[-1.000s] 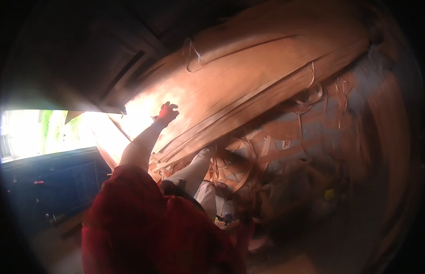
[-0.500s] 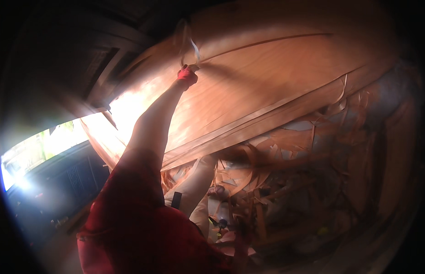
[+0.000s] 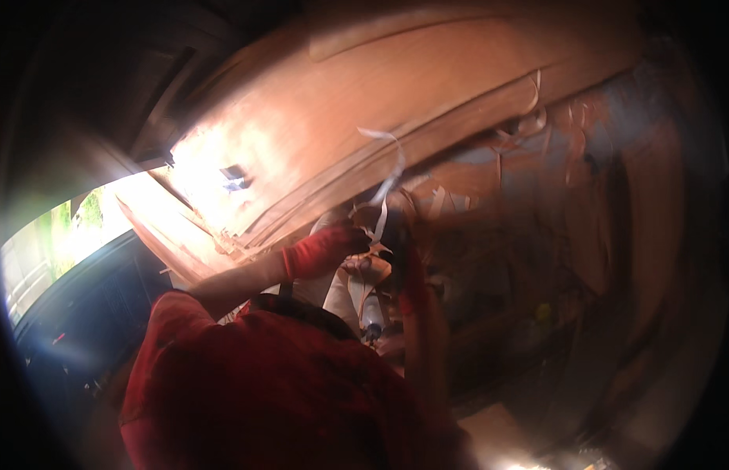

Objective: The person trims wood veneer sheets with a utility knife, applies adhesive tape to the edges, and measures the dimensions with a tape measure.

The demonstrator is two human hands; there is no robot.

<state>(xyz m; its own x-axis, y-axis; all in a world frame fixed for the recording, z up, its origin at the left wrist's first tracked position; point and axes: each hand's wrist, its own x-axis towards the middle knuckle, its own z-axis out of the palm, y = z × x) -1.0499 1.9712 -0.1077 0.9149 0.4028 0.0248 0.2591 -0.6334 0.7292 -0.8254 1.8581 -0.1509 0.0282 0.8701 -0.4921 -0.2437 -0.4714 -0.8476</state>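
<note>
Head view shows a pale strip curling up from the left hand, which wears a red glove and is closed around the strip's lower end. From the hand the strip rises and loops over toward the upper right, thin and whitish against the brown behind it. The right hand sits just right of the left one, blurred and reddish; whether it is open or grips anything cannot be told. Above both hands leans a big stack of reddish-brown sheets, its layered edges running down to the left of the left hand. Right of the hands lies a heap of torn brown scraps, too blurred to sort out. Below the hands a red sleeve fills the lower frame. Far left of the hands, a bright opening shows greenery.
</note>
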